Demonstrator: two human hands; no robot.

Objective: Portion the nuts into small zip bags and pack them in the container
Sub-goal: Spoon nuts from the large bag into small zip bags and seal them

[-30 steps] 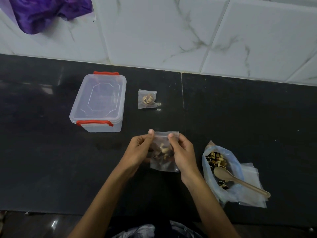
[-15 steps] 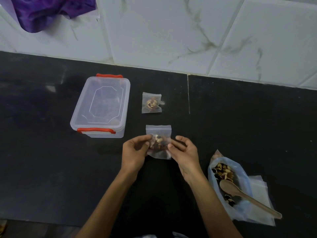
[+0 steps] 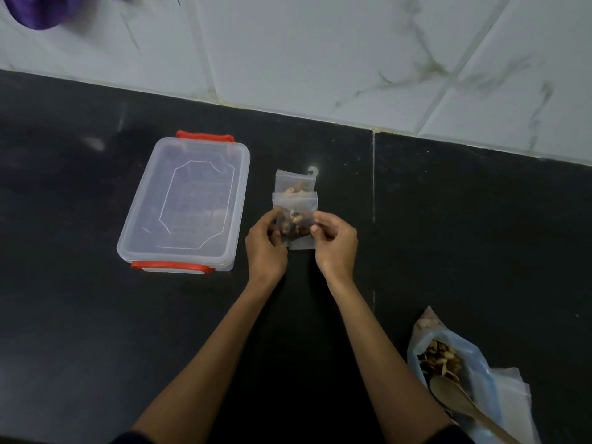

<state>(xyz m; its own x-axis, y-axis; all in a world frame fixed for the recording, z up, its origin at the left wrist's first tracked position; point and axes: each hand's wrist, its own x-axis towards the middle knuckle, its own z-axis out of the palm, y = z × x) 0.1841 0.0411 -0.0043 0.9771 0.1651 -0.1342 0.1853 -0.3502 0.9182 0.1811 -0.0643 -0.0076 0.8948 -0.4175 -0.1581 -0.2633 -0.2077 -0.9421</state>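
Note:
A small clear zip bag with nuts [image 3: 296, 224] is held over the black counter. My left hand [image 3: 266, 243] pinches its left side and my right hand [image 3: 334, 240] pinches its right side. Just behind it lies another filled small zip bag [image 3: 294, 184], partly overlapped by the held one. A clear plastic container [image 3: 185, 203] with red clips and its lid on stands to the left. At the lower right a large open bag of nuts [image 3: 448, 363] holds a wooden spoon [image 3: 461, 402].
Spare empty zip bags [image 3: 515, 398] lie under the large nut bag at the lower right. A white marble-tiled wall [image 3: 320, 52] rises behind the black counter [image 3: 464, 235]. Purple cloth [image 3: 35, 11] hangs at the top left.
Both hands carried the filled bag away from me toward the first filled bag, and it now overlaps that bag's near edge. The camera view shifted so the nut bag sits lower right.

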